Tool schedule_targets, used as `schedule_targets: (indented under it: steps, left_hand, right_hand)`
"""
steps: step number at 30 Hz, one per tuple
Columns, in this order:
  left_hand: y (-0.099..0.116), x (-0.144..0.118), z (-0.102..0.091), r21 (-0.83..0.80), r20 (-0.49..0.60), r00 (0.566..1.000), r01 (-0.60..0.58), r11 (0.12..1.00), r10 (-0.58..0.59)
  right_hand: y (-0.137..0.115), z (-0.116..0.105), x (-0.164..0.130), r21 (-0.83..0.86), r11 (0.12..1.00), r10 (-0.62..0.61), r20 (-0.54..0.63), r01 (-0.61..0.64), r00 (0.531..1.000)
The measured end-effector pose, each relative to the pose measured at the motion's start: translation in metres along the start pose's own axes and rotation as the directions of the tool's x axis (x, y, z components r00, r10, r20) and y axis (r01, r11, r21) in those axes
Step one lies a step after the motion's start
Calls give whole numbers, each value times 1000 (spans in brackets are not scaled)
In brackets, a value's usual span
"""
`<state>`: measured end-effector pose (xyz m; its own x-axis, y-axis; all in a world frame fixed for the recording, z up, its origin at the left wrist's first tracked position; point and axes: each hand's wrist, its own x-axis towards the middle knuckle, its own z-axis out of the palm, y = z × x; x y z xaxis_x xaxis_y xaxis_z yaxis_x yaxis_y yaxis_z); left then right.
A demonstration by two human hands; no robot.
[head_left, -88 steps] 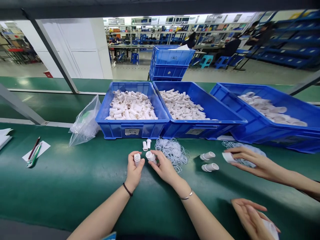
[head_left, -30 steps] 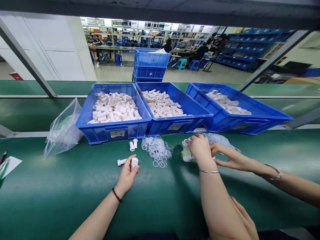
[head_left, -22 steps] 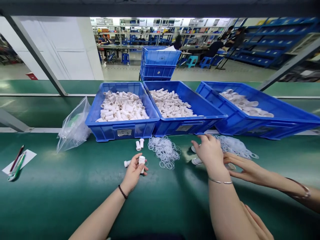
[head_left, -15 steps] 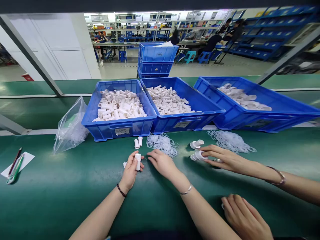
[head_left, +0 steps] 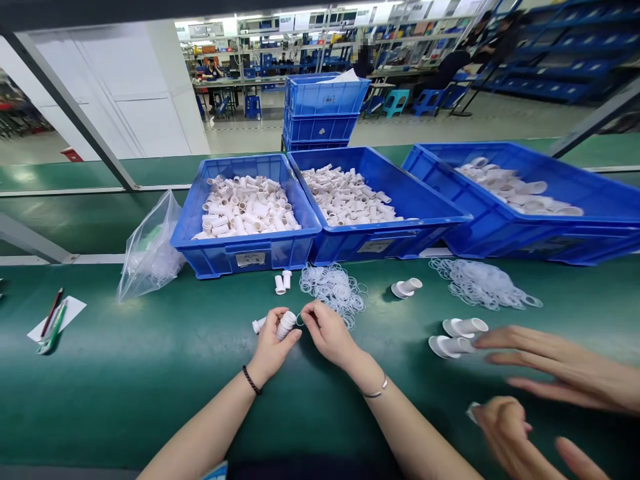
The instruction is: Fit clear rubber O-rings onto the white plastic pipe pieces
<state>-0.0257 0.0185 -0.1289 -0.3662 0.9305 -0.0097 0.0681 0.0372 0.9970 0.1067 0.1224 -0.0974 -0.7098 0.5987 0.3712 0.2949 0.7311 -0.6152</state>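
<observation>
My left hand [head_left: 273, 343] grips a small white ribbed plastic tube [head_left: 287, 325], tilted toward the right. My right hand [head_left: 327, 331] pinches a thin clear rubber ring [head_left: 299, 319] right at the tube's end. Another white tube [head_left: 259, 325] lies on the green belt just left of my left hand. Two short white tubes [head_left: 283, 281] stand behind my hands, and a heap of clear rings [head_left: 334, 290] lies just beyond my right hand.
Three blue bins [head_left: 247, 250] of white parts line the belt's far side, with a clear plastic bag [head_left: 150, 250] at their left. A co-worker's hands [head_left: 555, 370] hover at right near flanged white fittings [head_left: 457, 337] and a second ring pile [head_left: 477, 283]. Pens on paper [head_left: 53, 320] lie far left.
My right hand came back from the flanged fittings on the right to the tube in my left hand and now holds a ring at it. The co-worker's hands drew back toward the right.
</observation>
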Motion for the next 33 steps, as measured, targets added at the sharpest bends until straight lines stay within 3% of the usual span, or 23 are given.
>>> schedule_targets:
  steps: [6,10,15,19,22,27,33]
  left_hand:
    - [0,-1,3,155,8,1000,-23,988,22]
    - [5,-1,-2,309,92,993,-98,946,73]
    - [8,0,-8,404,244,959,-234,884,143]
    - [6,-4,-6,277,176,952,-290,916,249]
    - [5,-5,-1,142,49,978,-208,968,203]
    - [3,-2,4,-186,37,998,57,981,-50]
    - [-8,0,12,-425,45,990,138,894,-132]
  right_hand:
    - [-4,2,0,-46,997,-53,74,57,996]
    - [-1,1,0,-52,997,-50,145,58,988]
    - [6,-1,1,120,984,101,241,-133,965]
    - [9,2,2,409,829,215,395,-380,893]
    - [8,6,2,506,731,246,429,-457,869]
    - [0,11,1,517,738,277,354,-434,893]
    - [-3,11,1,481,807,235,269,-342,934]
